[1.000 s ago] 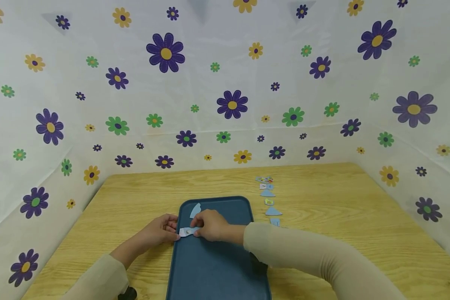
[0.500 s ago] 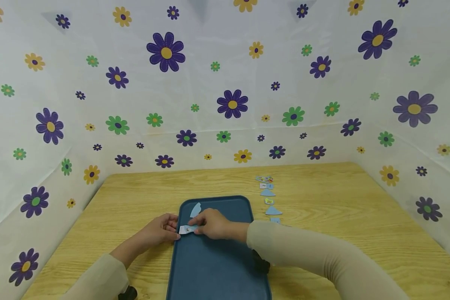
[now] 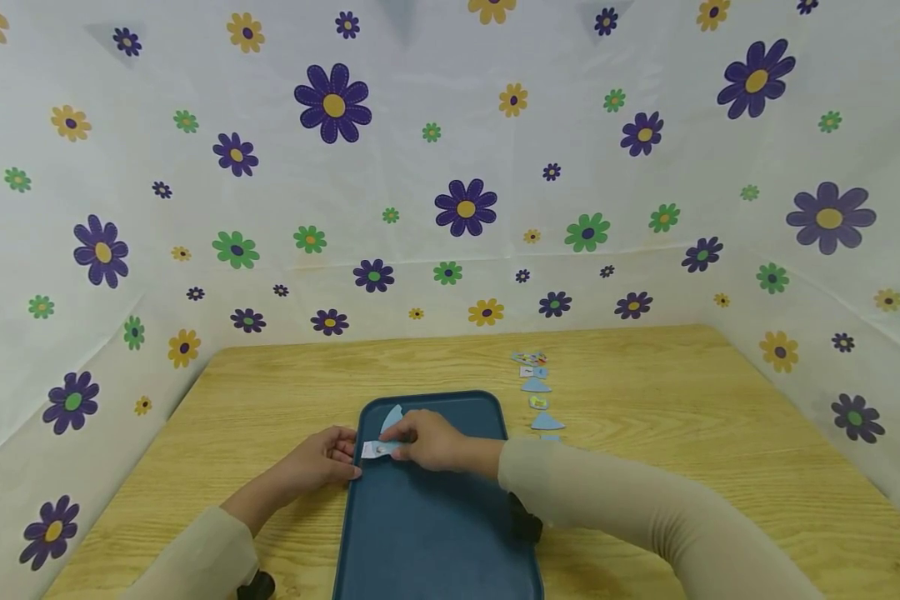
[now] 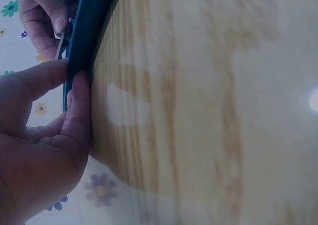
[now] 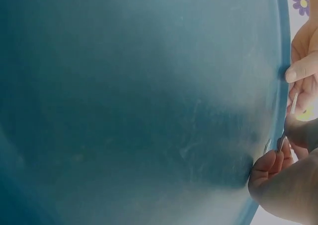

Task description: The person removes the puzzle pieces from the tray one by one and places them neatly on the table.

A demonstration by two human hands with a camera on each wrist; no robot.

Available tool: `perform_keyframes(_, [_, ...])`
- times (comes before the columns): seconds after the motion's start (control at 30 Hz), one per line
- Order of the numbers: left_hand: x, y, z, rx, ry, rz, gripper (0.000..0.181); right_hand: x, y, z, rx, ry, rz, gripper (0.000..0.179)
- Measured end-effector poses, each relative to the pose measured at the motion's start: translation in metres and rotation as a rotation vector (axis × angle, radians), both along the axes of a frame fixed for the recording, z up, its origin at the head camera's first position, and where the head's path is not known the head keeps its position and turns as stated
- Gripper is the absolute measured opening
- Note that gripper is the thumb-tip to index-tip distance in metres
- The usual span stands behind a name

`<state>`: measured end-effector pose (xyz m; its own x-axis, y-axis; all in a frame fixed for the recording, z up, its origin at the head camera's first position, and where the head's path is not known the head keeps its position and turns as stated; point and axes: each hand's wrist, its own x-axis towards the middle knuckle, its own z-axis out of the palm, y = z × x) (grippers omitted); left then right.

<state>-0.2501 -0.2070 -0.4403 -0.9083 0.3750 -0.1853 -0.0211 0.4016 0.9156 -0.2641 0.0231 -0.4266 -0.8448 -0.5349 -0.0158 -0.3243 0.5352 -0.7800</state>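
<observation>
My right hand [image 3: 433, 442] pinches a flat light-blue and white puzzle piece [image 3: 373, 451] over the upper left part of a dark blue tray [image 3: 435, 533]. A light-blue wedge-shaped piece [image 3: 392, 414] lies just beyond it in the tray, partly hidden by the fingers. At the tray's left edge, my left hand [image 3: 321, 461] grips the rim. In the left wrist view the thumb of the left hand [image 4: 44, 150] lies on the rim and its fingers press the outer side. The right wrist view shows the right hand [image 5: 280, 180] low over the tray [image 5: 139, 111].
Several small pieces run in a column right of the tray, among them a light-blue triangle [image 3: 547, 422], a yellow-marked piece [image 3: 538, 402] and a multicoloured piece [image 3: 529, 359]. The wooden table [image 3: 682, 417] is enclosed by a flower-printed white sheet [image 3: 390, 183].
My right hand has shifted slightly away from me with the piece, which now sits closer to the wedge-shaped piece. The left hand has stayed on the tray's rim.
</observation>
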Motion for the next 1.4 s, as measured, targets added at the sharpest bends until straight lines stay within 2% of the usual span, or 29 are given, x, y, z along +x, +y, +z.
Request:
perform_keyframes(0.27, [0.000, 0.000, 0.001, -0.003, -0.005, 0.003, 0.059, -0.006, 0.006, 0.000, -0.050, -0.032, 0.050, 0.027])
perform_keyframes(0.43, [0.001, 0.001, 0.002, -0.006, -0.005, 0.008, 0.060, -0.008, 0.010, 0.002, -0.063, -0.010, 0.088, 0.028])
perform_keyframes(0.73, [0.002, 0.002, 0.002, -0.038, 0.000, 0.045, 0.060, -0.008, 0.023, 0.001, -0.063, 0.019, 0.090, 0.029])
perform_keyframes(0.97, [0.002, 0.002, 0.002, -0.027, 0.012, 0.028, 0.060, -0.005, 0.041, 0.002, -0.048, 0.040, 0.054, 0.030])
perform_keyframes(1.4, [0.001, 0.002, 0.002, -0.012, 0.013, 0.004, 0.060, 0.004, 0.074, 0.004, -0.082, 0.074, -0.005, 0.027])
